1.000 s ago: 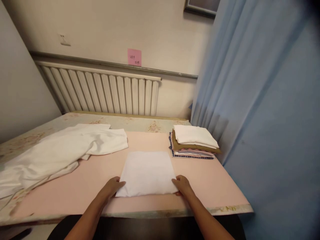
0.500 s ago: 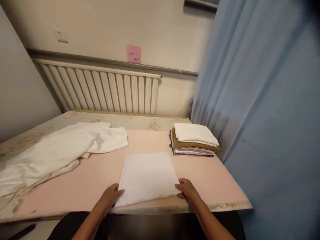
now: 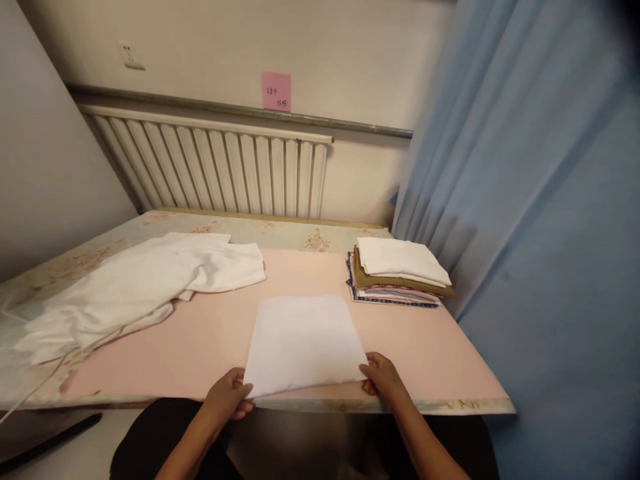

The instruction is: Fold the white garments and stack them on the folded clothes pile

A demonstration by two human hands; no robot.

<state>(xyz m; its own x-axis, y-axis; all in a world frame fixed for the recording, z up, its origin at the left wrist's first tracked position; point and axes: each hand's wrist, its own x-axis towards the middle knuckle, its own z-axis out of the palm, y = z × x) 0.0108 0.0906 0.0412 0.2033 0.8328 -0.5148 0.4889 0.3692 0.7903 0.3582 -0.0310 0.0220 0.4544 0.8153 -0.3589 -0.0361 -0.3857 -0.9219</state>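
Observation:
A folded white cloth (image 3: 306,343) lies flat before me at the front of the pink mat (image 3: 210,353); what garment it is cannot be made out. My left hand (image 3: 227,398) pinches its near left corner, thumb on top and fingers beneath. At the near right corner, my right hand (image 3: 383,377) grips the edge the same way. A stack of folded clothes (image 3: 400,280), white on top with olive and patterned layers below, sits behind to the right. To the left spreads a rumpled white garment (image 3: 135,287), touched by neither hand.
A blue curtain (image 3: 545,253) hangs along the right side. Behind the table stand a white radiator (image 3: 215,160) and a wall with a pink note (image 3: 277,91). A white cord (image 3: 43,383) runs over the table's front left edge.
My left hand has shifted its grip slightly, with more fingers showing under the corner. The camera view has tilted down and left a little, while the stack and the rumpled garment stay put.

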